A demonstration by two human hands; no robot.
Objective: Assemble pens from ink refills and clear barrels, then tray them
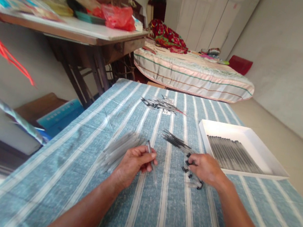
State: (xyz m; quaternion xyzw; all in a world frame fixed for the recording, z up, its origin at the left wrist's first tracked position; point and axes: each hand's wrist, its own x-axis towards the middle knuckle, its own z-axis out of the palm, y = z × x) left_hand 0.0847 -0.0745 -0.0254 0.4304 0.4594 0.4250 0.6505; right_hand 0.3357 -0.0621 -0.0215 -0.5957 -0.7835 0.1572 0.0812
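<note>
Between the thumb and fingers of my left hand (137, 162) is a slim pen (149, 147), see-through at its lower end and tilted. Beside that hand, to its left, lies a pile of clear pen barrels (117, 148). My right hand (208, 168) reaches down with fingers pinched together among small clear pen caps with black ends (197, 185); the fingertips partly cover what they grip, which looks like one of these caps. Just beyond it lies a bundle of dark, thin pen refills (177, 139).
At the right a white box lid (271, 174) holds a row of dark-looking pens (232, 153). Farther back on the striped tablecloth (149, 207) is a loose heap of thin black pieces (161, 104). A cluttered side table (118, 35) stands left, a bed (194, 72) behind.
</note>
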